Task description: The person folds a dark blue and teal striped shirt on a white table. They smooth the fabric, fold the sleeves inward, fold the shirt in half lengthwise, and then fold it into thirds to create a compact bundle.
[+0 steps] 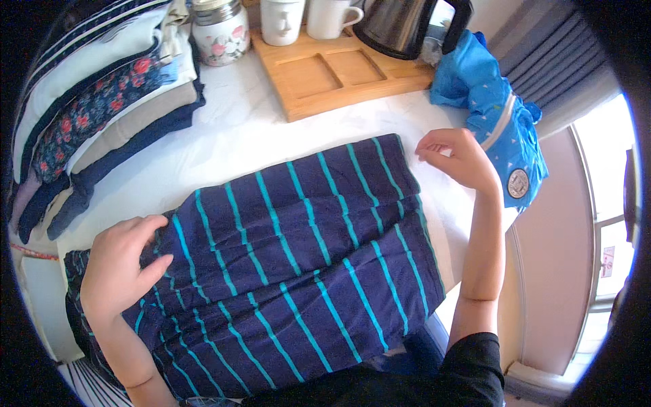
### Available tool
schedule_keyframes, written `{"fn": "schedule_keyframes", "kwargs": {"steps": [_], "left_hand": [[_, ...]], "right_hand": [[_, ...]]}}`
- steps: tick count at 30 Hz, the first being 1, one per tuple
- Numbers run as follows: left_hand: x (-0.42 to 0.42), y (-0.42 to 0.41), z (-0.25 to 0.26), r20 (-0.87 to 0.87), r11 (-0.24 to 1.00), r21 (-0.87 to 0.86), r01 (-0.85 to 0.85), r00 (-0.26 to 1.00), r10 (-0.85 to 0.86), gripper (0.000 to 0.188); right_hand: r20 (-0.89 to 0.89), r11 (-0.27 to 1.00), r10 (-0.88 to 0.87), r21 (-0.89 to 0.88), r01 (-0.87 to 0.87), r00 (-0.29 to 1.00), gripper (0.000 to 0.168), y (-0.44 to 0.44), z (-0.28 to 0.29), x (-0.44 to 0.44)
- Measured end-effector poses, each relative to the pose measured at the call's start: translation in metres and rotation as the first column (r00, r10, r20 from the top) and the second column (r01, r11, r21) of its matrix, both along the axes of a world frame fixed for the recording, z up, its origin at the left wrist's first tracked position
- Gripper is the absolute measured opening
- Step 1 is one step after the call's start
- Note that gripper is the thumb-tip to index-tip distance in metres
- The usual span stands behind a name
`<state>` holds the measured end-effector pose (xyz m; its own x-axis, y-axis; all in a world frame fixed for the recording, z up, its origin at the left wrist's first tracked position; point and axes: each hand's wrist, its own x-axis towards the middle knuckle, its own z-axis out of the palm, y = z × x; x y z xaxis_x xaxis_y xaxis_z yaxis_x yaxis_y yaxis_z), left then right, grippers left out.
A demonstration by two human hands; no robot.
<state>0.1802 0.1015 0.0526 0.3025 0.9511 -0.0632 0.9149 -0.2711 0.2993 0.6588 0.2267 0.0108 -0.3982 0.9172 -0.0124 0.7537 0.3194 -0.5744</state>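
A dark navy garment with turquoise stripes (305, 244) lies spread over the white tabletop, with wrinkles across its middle and its near part hanging towards my body. At its left side is my left hand (127, 262), thumb and fingers apart, over or just touching the bunched cloth; nothing shows in its grasp. My right hand (452, 152) is just beyond the far right corner of the garment, apart from it, with fingers curled and a gap between thumb and fingers. It holds nothing that I can see.
Folded clothes (107, 102) are stacked at the left. At the back stand a floral jar (219, 38), a white face-shaped cup (281, 23), a white mug (325, 20), a wooden tray (290, 104) and a dark kettle (394, 28). A blue patterned cloth item (524, 147) lies at the right edge.
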Motion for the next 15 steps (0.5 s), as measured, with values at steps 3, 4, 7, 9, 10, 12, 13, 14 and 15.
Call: {"fn": "schedule_keyframes", "kwargs": {"steps": [3,4,7,9,10,12,13,14,15], "left_hand": [[0.0046,0.0020,-0.0028,0.033,0.999,-0.033,-0.021,0.999,0.022,0.056],[0.0082,0.0036,-0.0019,0.016,0.999,-0.036,-0.010,1.000,0.011,0.056],[0.0110,0.0058,-0.0031,0.001,0.997,-0.059,0.042,0.999,-0.042,0.058],[0.0104,0.0071,-0.0046,-0.010,0.995,-0.074,0.070,0.997,-0.071,0.060],[0.0102,0.0081,-0.0058,-0.020,0.994,-0.079,0.076,0.997,-0.078,0.062],[0.0094,0.0088,-0.0084,-0.018,0.994,-0.084,0.071,0.997,-0.073,0.064],[0.0088,0.0086,-0.0098,-0.006,0.995,-0.085,0.060,0.998,-0.060,0.066],[0.0083,0.0081,-0.0103,0.008,0.995,-0.086,0.047,0.999,-0.047,0.067],[0.0076,0.0075,-0.0100,-0.001,0.994,-0.104,0.035,0.999,-0.035,0.066]], "right_hand": [[-0.010,0.994,0.077,-0.072,-0.078,0.997,0.016,-0.0038,0.0026,-0.0008],[0.012,0.990,0.103,-0.101,-0.101,0.995,0.017,-0.0051,0.0040,-0.0015],[0.075,0.979,0.145,-0.154,-0.132,0.987,0.024,-0.0042,0.0028,-0.0048],[0.124,0.972,0.150,-0.201,-0.123,0.981,0.028,-0.0038,0.0021,-0.0069],[0.124,0.966,0.150,-0.229,-0.118,0.981,0.029,-0.0041,0.0020,-0.0066],[0.124,0.952,0.151,-0.284,-0.110,0.981,0.032,-0.0042,0.0027,-0.0063],[0.133,0.955,0.141,-0.279,-0.099,0.981,0.032,-0.0037,0.0022,-0.0064],[0.142,0.958,0.132,-0.274,-0.089,0.981,0.033,-0.0029,0.0010,-0.0065],[0.150,0.960,0.124,-0.269,-0.080,0.981,0.033,-0.0023,0.0003,-0.0076]]}}
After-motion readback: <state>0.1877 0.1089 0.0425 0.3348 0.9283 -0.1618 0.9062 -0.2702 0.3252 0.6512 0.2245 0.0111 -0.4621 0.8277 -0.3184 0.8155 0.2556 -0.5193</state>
